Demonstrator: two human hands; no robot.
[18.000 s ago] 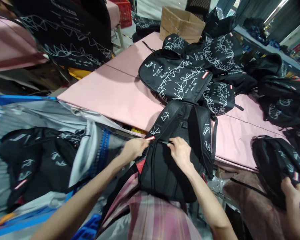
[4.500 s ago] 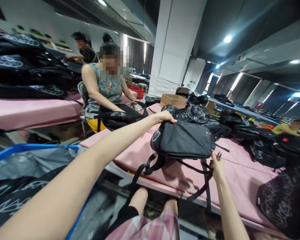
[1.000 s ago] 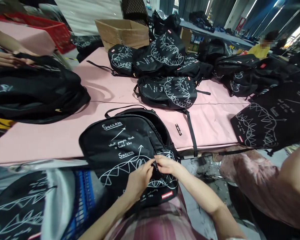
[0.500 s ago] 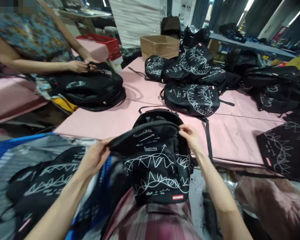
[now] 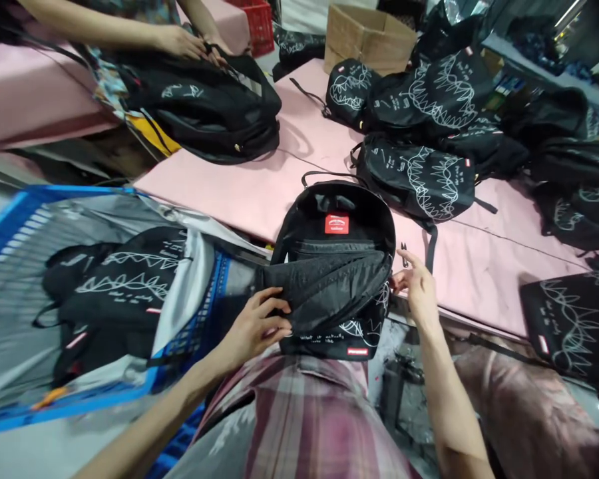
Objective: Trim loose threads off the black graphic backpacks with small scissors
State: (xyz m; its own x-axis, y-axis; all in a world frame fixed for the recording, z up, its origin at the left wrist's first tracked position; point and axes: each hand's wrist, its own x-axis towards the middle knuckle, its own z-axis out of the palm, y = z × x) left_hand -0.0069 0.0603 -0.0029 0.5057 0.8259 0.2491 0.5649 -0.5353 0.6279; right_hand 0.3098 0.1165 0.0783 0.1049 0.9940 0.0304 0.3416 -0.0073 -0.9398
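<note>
Head view, from the left: a blue crate lined with grey plastic holds finished black printed bags. Beside it the left hand is closed on the folded-down front flap of the open backpack, fingers curled over the edge of the lining. That backpack rests half on the near edge of the pink counter and half against the person's lap, its mouth wide, a red label showing inside. At its right rim the right hand is mostly open, fingertips just touching the flap's corner; whether it pinches fabric I cannot tell. Small thread snips lie on the counter just beyond that hand.

My guess at the risk: with only one firm grip and the bag overhanging the edge, it could slide off the lap; a careless reach could also brush the snips' points.

The compartment's depth is dark, the zipper is hard to make out, and a co-worker's hands on another bag are cut off at the top.
</note>
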